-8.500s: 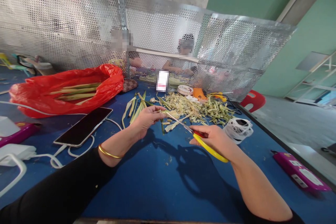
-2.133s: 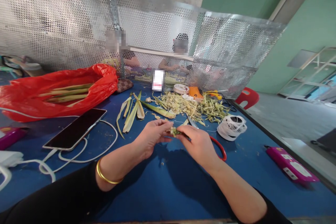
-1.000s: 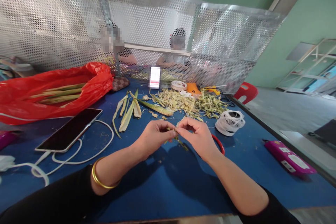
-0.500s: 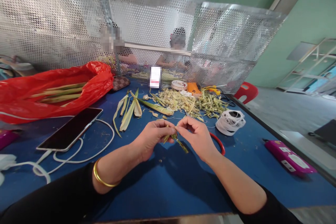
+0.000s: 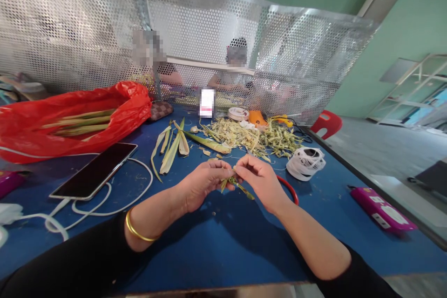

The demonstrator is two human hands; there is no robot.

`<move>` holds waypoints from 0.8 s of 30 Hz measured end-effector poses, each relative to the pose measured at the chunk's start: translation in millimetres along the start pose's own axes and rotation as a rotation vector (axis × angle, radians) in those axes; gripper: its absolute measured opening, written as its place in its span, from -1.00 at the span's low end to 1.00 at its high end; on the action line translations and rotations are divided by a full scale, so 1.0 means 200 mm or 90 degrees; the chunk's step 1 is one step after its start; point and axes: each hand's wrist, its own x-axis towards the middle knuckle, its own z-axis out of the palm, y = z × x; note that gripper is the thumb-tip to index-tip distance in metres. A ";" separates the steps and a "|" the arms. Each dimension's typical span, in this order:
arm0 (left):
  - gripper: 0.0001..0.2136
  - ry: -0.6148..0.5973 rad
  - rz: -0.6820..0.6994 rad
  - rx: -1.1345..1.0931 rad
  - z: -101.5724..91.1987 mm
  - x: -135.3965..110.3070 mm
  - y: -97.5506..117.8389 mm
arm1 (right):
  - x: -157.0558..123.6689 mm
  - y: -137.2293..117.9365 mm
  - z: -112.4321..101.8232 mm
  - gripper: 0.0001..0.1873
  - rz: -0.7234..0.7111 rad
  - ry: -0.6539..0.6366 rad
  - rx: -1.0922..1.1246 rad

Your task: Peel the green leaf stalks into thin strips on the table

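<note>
My left hand (image 5: 204, 181) is closed in a pinch around a small piece of knotted green leaf strips (image 5: 246, 191), held above the blue table. Fingertips of my right hand (image 5: 257, 178) are pinched at the top of the same piece, meeting the left fingertips. The piece's loose end hangs down between the hands, and its upper part is hidden by fingers. Beside my right wrist lies a red curved handle (image 5: 291, 192), partly covered by the hand. Beyond the hands are a heap of pale leaf strips (image 5: 226, 131) and a pile of small green pieces (image 5: 282, 139).
Long leaves (image 5: 174, 149) lie behind my left hand. A red plastic bag (image 5: 129, 98) with leaves, a cabled phone (image 5: 96, 172) and a white string roll (image 5: 305, 164) surround the work. A purple packet (image 5: 382, 207) sits right. Behind a perforated metal screen (image 5: 206, 23) sit people.
Both hands stay together at the leaf piece with slight finger shifts. The hanging end of the piece has swung a little to the right and up.
</note>
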 end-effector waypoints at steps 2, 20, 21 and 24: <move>-0.86 0.018 -0.007 0.004 0.00 0.00 0.00 | 0.00 0.00 0.00 -0.83 -0.020 0.016 -0.016; -0.82 0.071 0.025 0.129 0.01 0.00 0.00 | 0.01 0.00 -0.03 -0.84 0.045 -0.039 0.054; -0.82 0.064 0.028 0.139 0.01 0.00 0.00 | 0.01 0.01 -0.03 -0.84 0.044 -0.048 0.057; -0.83 0.047 0.039 0.176 0.02 -0.01 0.01 | 0.01 0.01 -0.04 -0.83 0.042 -0.067 0.060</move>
